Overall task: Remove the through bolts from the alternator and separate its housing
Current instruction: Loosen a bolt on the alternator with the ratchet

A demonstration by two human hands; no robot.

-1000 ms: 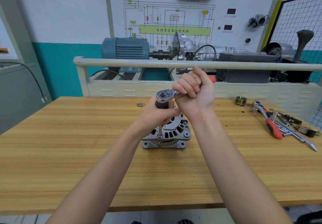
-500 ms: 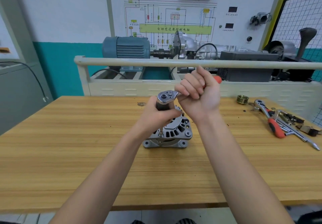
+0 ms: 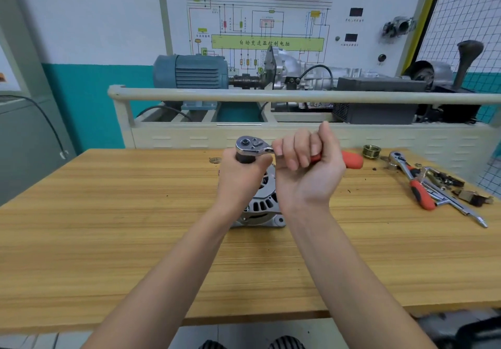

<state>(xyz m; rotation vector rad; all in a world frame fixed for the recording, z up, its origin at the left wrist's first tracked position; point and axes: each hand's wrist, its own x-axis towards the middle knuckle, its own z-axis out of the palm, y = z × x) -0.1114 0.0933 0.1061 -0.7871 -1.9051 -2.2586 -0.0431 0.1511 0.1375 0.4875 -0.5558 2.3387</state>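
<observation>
The alternator (image 3: 262, 207) stands on the wooden workbench (image 3: 108, 213), near its middle, directly below and partly hidden behind both hands. Only its lower ribbed housing and its mounting ears show between the wrists.

The left hand (image 3: 240, 183) sits on top of the alternator, fingers curled round a dark socket extension (image 3: 244, 158) that rises straight up from the housing. The ratchet wrench (image 3: 284, 152) sits on top of that extension, its chrome head just above the left hand. The right hand (image 3: 309, 169) is closed round the ratchet's orange handle, whose end sticks out to the right of the fist.

Further right on the bench, well apart from the alternator, lie a second ratchet (image 3: 412, 180) with an orange grip, a heap of small loose parts (image 3: 458, 188) touching it, and a small brass-coloured pulley (image 3: 371, 151) at the far edge. No trays or boxes show on the bench; the parts lie loose on the wood.
</observation>
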